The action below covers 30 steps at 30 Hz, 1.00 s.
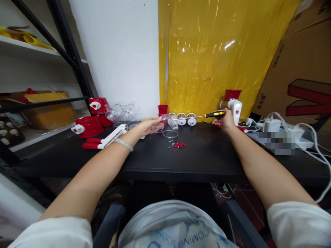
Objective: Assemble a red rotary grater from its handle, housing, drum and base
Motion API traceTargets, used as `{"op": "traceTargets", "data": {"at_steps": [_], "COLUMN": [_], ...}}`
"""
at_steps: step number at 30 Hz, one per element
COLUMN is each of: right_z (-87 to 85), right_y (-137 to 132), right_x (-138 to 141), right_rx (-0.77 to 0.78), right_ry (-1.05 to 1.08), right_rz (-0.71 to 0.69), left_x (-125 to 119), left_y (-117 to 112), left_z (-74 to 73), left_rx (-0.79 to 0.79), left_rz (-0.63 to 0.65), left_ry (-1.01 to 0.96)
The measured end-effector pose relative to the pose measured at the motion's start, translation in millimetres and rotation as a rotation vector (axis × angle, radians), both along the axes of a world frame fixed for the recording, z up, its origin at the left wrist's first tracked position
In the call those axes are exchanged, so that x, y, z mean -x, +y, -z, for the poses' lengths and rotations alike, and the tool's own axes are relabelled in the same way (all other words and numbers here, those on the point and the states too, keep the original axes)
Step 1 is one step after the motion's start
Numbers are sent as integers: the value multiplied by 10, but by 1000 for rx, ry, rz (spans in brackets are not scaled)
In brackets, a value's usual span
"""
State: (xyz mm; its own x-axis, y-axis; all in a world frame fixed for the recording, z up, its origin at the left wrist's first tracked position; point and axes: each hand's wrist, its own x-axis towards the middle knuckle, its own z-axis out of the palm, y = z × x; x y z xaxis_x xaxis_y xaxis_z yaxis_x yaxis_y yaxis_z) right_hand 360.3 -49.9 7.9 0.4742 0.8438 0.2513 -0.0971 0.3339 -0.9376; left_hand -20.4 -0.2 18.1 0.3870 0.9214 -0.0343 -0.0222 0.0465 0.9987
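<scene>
My right hand [227, 120] is closed round a screwdriver [215, 114] with a yellow and black handle. Its long metal shaft points left, level above the black table, towards a clear plastic part [172, 121]. My left hand [150, 126], palm turned inward, has its fingers at that clear part and seems to hold it; the grip is partly hidden by the see-through plastic. Below lie a clear ring [170, 134], small red pieces [180, 145] and several tiny screws [170, 147]. White cylindrical parts [191, 120] stand behind the screwdriver shaft.
Red housings with white knobs [89, 126], clear bowls [126, 111] and red-and-white handles [104, 140] sit on the left. A red cup [162, 110] stands at the back. A white device with a red top [236, 109], chargers and cables [272, 124] occupy the right.
</scene>
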Motion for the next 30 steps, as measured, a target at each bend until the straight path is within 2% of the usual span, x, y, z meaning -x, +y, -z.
{"op": "traceTargets", "data": {"at_steps": [6, 12, 15, 23, 26, 30], "right_z": [-25, 33, 46, -19, -16, 31], "right_y": [-35, 20, 33, -40, -41, 4], "right_x": [36, -8, -27, 38, 51, 20], "right_rx": [-19, -112, -87, -3, 23, -49], "right_ry": [40, -85, -129, 38, -4, -130], "right_rz": [36, 83, 118, 15, 49, 86], "left_x": [-9, -7, -8, -11, -8, -6], "left_y": [-25, -32, -37, -39, -18, 10], "left_z": [-14, -19, -20, -24, -14, 2], "left_rx": [3, 6, -2, -4, -5, -10], "left_rz": [0, -14, -5, -10, -6, -6], "left_ry": [2, 18, 16, 16, 22, 10]}}
